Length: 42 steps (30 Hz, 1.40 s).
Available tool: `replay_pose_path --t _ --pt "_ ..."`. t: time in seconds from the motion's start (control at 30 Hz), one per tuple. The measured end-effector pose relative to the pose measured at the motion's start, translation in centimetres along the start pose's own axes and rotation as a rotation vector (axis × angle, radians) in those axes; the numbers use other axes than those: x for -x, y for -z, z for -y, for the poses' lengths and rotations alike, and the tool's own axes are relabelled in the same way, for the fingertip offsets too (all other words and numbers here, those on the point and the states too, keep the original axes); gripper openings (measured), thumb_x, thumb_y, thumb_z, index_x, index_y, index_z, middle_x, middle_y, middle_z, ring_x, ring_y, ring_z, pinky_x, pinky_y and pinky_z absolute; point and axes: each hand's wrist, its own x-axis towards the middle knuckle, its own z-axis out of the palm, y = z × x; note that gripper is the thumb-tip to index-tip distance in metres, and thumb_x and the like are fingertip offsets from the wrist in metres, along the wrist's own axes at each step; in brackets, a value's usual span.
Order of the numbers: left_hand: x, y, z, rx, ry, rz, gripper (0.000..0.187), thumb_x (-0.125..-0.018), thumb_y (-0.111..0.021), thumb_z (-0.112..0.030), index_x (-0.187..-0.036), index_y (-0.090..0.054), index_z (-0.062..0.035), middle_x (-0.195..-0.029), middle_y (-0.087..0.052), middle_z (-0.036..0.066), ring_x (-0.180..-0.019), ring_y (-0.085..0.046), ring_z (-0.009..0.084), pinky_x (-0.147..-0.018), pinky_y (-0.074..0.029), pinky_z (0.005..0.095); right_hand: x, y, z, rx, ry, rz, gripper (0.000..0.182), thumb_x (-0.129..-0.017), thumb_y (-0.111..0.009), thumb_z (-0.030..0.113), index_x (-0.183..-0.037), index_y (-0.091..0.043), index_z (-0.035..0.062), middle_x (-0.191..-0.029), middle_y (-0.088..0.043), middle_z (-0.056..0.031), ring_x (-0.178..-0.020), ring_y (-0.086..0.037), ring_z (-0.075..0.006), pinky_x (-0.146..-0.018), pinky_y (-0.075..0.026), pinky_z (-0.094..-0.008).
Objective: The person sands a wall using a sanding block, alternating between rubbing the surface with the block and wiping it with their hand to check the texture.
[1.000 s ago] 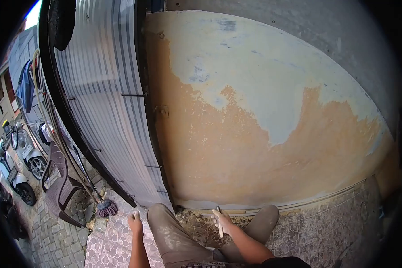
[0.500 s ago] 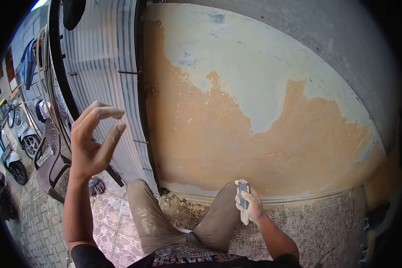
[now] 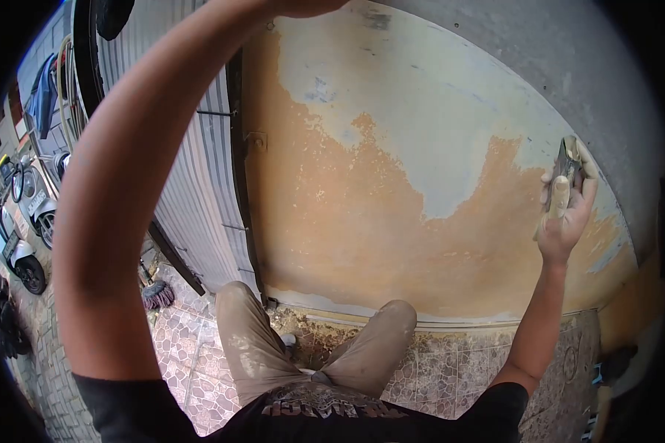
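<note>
My right hand (image 3: 567, 210) is raised in front of the right side of the wall, its fingers wrapped round what looks like a putty knife (image 3: 567, 160). The tool's dark, flat part points up, and pale residue covers the tool and my fingers. My left arm (image 3: 137, 148) stretches up across the view. Only a bit of my left hand (image 3: 310, 6) shows at the top edge, its fingers out of frame. The wall (image 3: 347, 214) has bare orange-tan paint below and a patchy, pale coat with ragged edges above.
Corrugated sheeting (image 3: 207, 184) in a dark frame stands left of the wall. A mop head (image 3: 157, 294) lies on the patterned tile floor (image 3: 192, 354). Parked scooters (image 3: 22, 251) stand on paving at far left. My bent knees (image 3: 391, 321) are close to the wall's base.
My left hand has gone from beside the sheeting up to the top edge of the view. My right hand has lifted the putty knife from beside my knee, up and to the right.
</note>
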Motion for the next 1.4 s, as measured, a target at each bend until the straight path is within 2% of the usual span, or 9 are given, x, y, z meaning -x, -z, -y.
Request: replay_pose_path --t 0.13,0.2,0.5,0.6,0.63,0.73,0.97,1.23,1.4 --pt "1.6 -7.4 -1.0 0.261 0.217 -0.332 0.048 -0.099 -0.060 -0.030 -0.134 -0.056 0.0011 -0.136 -0.054 0.022 -0.131 -0.049 0.0391 -0.111 -0.039 0.0479 -6.2 -3.0 0.2 0.670 0.649 0.166 0.051 -0.095 -0.075 0.021 -0.138 -0.055 0.0045 -0.121 -0.061 -0.0106 -0.105 -0.062 -0.0242 -0.090 -0.052 -0.0344" --pt "1.9 -9.2 -0.7 0.287 0.189 -0.487 0.046 -0.097 -0.061 -0.028 -0.132 -0.057 0.0013 -0.134 -0.056 0.021 -0.129 -0.051 0.0388 -0.111 -0.038 0.0486 -7.7 -5.7 -1.0 0.701 0.654 0.198 0.060 -0.082 -0.085 0.025 -0.135 -0.060 0.0099 -0.115 -0.063 -0.0087 -0.101 -0.062 -0.0262 -0.093 -0.050 -0.0382" --pt "2.7 -10.6 -0.6 0.117 0.266 -0.793 0.030 -0.090 -0.066 -0.010 -0.119 -0.062 0.0004 -0.116 -0.063 0.019 -0.112 -0.059 0.0388 -0.101 -0.044 0.0457 -13.4 -18.8 -5.1 0.803 0.990 -0.119 0.049 -0.078 -0.085 0.043 -0.118 -0.072 0.0180 -0.092 -0.058 0.0032 -0.082 -0.054 -0.0166 -0.073 -0.041 -0.0321" --pt "3.4 -10.4 0.0 0.174 0.328 -0.765 0.014 -0.090 -0.066 -0.008 -0.102 -0.064 -0.0009 -0.101 -0.063 0.017 -0.099 -0.060 0.0365 -0.090 -0.046 0.0461 -14.6 -21.8 -3.6 0.861 0.863 -0.138 0.049 -0.082 -0.086 0.035 -0.124 -0.069 0.0164 -0.106 -0.064 0.0003 -0.097 -0.060 -0.0190 -0.088 -0.045 -0.0341" --pt "3.6 -10.8 0.3 0.171 0.338 -0.757 0.014 -0.090 -0.066 -0.008 -0.102 -0.064 -0.0009 -0.101 -0.063 0.017 -0.099 -0.060 0.0365 -0.090 -0.046 0.0461 -14.7 -22.5 -2.7 0.793 0.901 -0.175 0.045 -0.079 -0.083 0.028 -0.115 -0.065 0.0078 -0.102 -0.060 -0.0122 -0.094 -0.059 -0.0313 -0.084 -0.043 -0.0424" --pt "3.6 -11.6 1.0 0.208 0.286 -0.803 0.009 -0.091 -0.067 -0.008 -0.088 -0.062 -0.0018 -0.089 -0.061 0.015 -0.089 -0.059 0.0351 -0.083 -0.044 0.0463 -14.7 -22.2 -4.1 0.851 0.852 -0.176 0.043 -0.083 -0.085 0.037 -0.119 -0.073 0.0162 -0.101 -0.065 0.0003 -0.096 -0.061 -0.0184 -0.089 -0.048 -0.0333" --pt "4.0 -10.6 0.6 0.159 0.338 -0.780 0.016 -0.093 -0.066 -0.015 -0.084 -0.061 -0.0035 -0.087 -0.060 0.015 -0.088 -0.059 0.0350 -0.086 -0.044 0.0468 -11.9 -24.5 -6.4 0.707 0.822 -0.320 0.046 -0.079 -0.085 0.046 -0.112 -0.075 0.0170 -0.090 -0.056 0.0031 -0.080 -0.052 -0.0168 -0.071 -0.042 -0.0327" --pt "4.9 -9.8 0.8 0.218 0.368 -0.638 0.017 -0.096 -0.062 -0.019 -0.090 -0.063 -0.0027 -0.098 -0.064 0.015 -0.101 -0.061 0.0336 -0.095 -0.044 0.0466 6.1 -26.9 -10.2 0.769 0.700 0.108 0.047 -0.077 -0.085 0.043 -0.114 -0.074 0.0164 -0.095 -0.059 0.0017 -0.084 -0.054 -0.0196 -0.072 -0.040 -0.0355" --pt "5.3 -8.8 1.4 0.260 0.330 -0.549 0.017 -0.096 -0.062 -0.018 -0.093 -0.063 -0.0018 -0.099 -0.063 0.015 -0.102 -0.060 0.0345 -0.096 -0.043 0.0469 3.6 -24.6 -9.1 0.815 0.782 0.219 0.048 -0.080 -0.082 0.042 -0.120 -0.071 0.0187 -0.101 -0.060 0.0019 -0.086 -0.055 -0.0193 -0.075 -0.040 -0.0356"
